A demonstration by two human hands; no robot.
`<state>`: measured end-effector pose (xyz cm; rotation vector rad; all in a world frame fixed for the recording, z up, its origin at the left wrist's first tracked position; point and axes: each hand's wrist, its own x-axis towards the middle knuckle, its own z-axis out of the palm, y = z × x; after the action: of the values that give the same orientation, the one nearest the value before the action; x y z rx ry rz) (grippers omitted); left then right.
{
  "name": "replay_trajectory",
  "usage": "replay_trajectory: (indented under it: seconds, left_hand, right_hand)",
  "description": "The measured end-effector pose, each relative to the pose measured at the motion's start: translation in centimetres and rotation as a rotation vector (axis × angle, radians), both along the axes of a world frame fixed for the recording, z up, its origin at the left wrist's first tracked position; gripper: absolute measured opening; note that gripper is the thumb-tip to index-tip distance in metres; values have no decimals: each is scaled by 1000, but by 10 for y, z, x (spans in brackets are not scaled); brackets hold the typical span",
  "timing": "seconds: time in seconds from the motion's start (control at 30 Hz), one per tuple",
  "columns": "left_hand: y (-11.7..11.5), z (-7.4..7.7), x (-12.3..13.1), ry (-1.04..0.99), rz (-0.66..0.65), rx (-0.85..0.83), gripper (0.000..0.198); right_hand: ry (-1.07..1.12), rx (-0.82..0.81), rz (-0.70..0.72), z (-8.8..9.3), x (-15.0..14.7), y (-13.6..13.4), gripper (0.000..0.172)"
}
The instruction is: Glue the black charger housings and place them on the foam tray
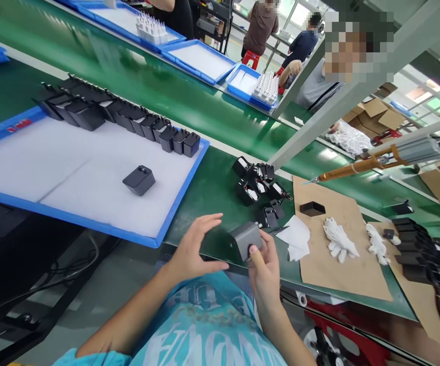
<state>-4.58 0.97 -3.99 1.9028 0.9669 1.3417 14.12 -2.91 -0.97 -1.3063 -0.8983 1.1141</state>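
My right hand (pixel 264 259) grips a black power adapter (pixel 245 240) at the table's front edge, its thumb on the near face and prongs pointing away. Just left of it, my left hand (pixel 199 246) is open, thumb and fingers spread, apart from the adapter. Another black adapter (pixel 139 180) lies alone on the white sheet of the blue-rimmed tray (pixel 181 201). Along that tray's far side stands a row of black adapters (pixel 128 116). Beyond my right hand is a loose pile of black adapter parts (pixel 258 183), some showing white pieces inside.
An orange electric screwdriver (pixel 351 168) hangs at the right over brown cardboard (pixel 342 269). White gloves (pixel 340 239), a black casing (pixel 312 208) and crumpled white paper (pixel 295 238) lie there. A slanted metal post (pixel 342 91) rises behind. Several people are across the bench.
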Motion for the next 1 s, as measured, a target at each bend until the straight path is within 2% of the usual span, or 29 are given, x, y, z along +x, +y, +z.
replay_trajectory:
  seconds: [0.07, 0.2, 0.3, 0.47, 0.63, 0.83, 1.0]
  left_hand:
    - [-3, 9, 13, 8, -44, 75, 92]
    - [-5, 21, 34, -69, -38, 139, 78]
    - [-5, 25, 38, -108, -29, 98, 72]
    - [-9, 27, 36, -84, 36, -54, 57]
    - [-11, 30, 34, -24, 50, -111, 55]
    - [-10, 39, 35, 36, 114, -82, 51]
    - [-11, 42, 35, 115, 170, -182, 51]
  right_hand:
    - [240, -152, 64, 3, -9, 3, 37]
    - [367, -248, 191, 10, -19, 5, 33]
    - [292, -221, 253, 10, -22, 3, 32]
    - [59, -99, 304, 0, -24, -1, 35]
    - [-28, -20, 308, 0, -25, -1, 33]
    - [16, -60, 366, -2, -24, -1, 38]
    - [-2, -1, 337, -6, -26, -3, 39]
